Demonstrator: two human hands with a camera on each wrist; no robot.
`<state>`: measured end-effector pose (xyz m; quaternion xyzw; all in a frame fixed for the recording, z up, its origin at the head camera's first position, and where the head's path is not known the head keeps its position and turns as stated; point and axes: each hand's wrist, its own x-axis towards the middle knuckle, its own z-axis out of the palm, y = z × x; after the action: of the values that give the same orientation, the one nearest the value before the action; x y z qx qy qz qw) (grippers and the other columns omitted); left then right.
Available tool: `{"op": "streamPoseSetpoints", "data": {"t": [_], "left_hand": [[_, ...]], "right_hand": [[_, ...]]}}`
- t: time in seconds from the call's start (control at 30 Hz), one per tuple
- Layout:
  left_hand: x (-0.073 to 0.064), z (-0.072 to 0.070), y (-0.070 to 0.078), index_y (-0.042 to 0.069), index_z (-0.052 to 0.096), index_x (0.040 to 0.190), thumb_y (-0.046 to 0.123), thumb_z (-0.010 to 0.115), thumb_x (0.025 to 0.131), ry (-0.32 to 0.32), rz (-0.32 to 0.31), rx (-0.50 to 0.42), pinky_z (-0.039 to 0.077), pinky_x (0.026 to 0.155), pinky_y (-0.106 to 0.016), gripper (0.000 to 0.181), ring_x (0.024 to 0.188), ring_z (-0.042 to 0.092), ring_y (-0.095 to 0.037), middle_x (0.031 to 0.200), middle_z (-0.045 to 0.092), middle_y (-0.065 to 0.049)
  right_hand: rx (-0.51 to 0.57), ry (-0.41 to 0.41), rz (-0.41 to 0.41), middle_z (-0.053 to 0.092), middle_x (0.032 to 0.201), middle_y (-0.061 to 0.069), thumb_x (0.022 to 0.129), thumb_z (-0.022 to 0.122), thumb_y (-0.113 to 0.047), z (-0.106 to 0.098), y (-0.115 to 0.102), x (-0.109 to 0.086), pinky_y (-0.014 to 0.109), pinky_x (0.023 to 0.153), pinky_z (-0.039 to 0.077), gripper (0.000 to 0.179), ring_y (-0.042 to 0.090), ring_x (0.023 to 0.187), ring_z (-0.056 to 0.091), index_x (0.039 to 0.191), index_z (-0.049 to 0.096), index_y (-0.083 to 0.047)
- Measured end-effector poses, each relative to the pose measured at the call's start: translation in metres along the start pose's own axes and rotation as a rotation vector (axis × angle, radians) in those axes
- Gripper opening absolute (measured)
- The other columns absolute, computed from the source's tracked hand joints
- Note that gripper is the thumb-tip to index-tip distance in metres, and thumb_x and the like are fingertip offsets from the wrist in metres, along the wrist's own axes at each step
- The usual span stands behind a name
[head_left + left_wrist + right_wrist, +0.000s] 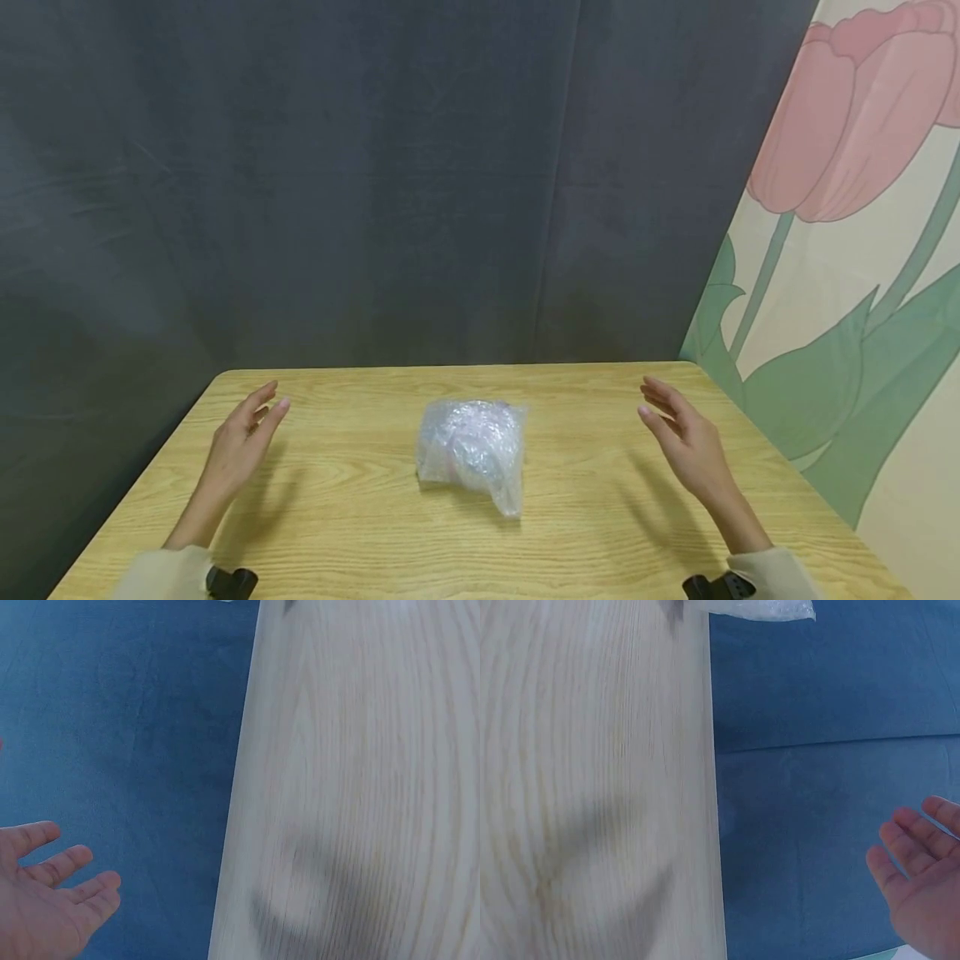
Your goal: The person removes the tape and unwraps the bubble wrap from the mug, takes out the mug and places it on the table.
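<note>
A bundle of clear bubble wrap (472, 446) rests near the middle of the table in the head view; what is inside it is hidden by the plastic. To its left my left hand (238, 442) is raised over the tabletop, fingers loosely extended and holding nothing. My right hand (688, 446) hovers on the opposite side, palm turned inward, also with nothing in it. Both hands are well apart from the bundle. The left wrist view shows the relaxed fingers (64, 866) of the left hand, and the right wrist view catches an edge of the plastic wrap (769, 607) at the top.
The table (337, 533) has a light wood-grain top with rounded far corners. Behind it hangs a dark grey-blue curtain (375, 183). A wall with a painted pink tulip (847, 125) stands at the right. Black wrist cameras (231, 583) are strapped at the sleeves.
</note>
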<state>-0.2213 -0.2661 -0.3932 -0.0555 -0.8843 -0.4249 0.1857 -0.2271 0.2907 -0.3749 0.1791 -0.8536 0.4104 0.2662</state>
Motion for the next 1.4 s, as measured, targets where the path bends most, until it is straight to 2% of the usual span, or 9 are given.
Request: {"op": "streamPoseSetpoints", "data": {"t": [0.17,0.43,0.57,0.93,1.17,1.4], "left_hand": [[0.0,0.003,0.005,0.001,0.031,0.149,0.037,0.04,0.105,-0.023,-0.006,-0.034,0.039,0.09,-0.068,0.058,0.124,0.042,-0.052,0.146,0.035,-0.029],[0.003,0.009,0.009,0.002,0.034,0.148,0.037,0.041,0.104,-0.009,0.009,-0.073,0.038,0.092,-0.068,0.056,0.124,0.043,-0.051,0.146,0.037,-0.027],[0.004,0.013,0.01,0.002,0.037,0.147,0.036,0.042,0.104,-0.002,0.013,-0.09,0.039,0.092,-0.067,0.054,0.123,0.045,-0.049,0.145,0.039,-0.026],[0.009,0.026,0.022,0.005,0.039,0.146,0.04,0.041,0.104,-0.048,0.007,-0.153,0.038,0.094,-0.067,0.055,0.124,0.045,-0.047,0.145,0.041,-0.023],[0.009,0.033,0.026,0.004,0.041,0.144,0.037,0.041,0.105,-0.045,0.012,-0.177,0.039,0.095,-0.064,0.052,0.123,0.047,-0.045,0.142,0.043,-0.023],[0.01,0.04,0.032,0.004,0.041,0.145,0.035,0.043,0.105,-0.06,0.014,-0.221,0.038,0.097,-0.064,0.05,0.124,0.047,-0.044,0.143,0.044,-0.023]], "right_hand": [[0.024,0.0,-0.01,0.059,0.126,0.019,0.099,0.056,-0.009,0.005,-0.004,0.002,0.008,0.089,0.041,0.04,0.002,0.114,0.053,0.138,0.05,0.0],[0.059,-0.008,-0.008,0.059,0.127,0.018,0.099,0.055,-0.009,0.011,-0.011,0.006,0.009,0.09,0.042,0.039,0.01,0.115,0.055,0.137,0.05,-0.001],[0.07,-0.008,-0.01,0.059,0.127,0.019,0.099,0.055,-0.01,0.014,-0.014,0.007,0.01,0.09,0.042,0.039,0.009,0.115,0.055,0.137,0.051,-0.001],[0.114,-0.012,-0.034,0.061,0.125,0.014,0.098,0.056,-0.007,0.028,-0.023,0.011,0.012,0.089,0.044,0.033,0.014,0.114,0.057,0.131,0.057,0.0],[0.126,-0.001,-0.07,0.062,0.123,0.016,0.096,0.059,-0.003,0.036,-0.028,0.012,0.012,0.087,0.044,0.034,0.014,0.112,0.057,0.13,0.058,-0.001],[0.13,-0.007,-0.083,0.063,0.123,0.015,0.095,0.06,-0.003,0.041,-0.031,0.013,0.013,0.087,0.045,0.033,0.023,0.11,0.06,0.128,0.06,-0.002]]}}
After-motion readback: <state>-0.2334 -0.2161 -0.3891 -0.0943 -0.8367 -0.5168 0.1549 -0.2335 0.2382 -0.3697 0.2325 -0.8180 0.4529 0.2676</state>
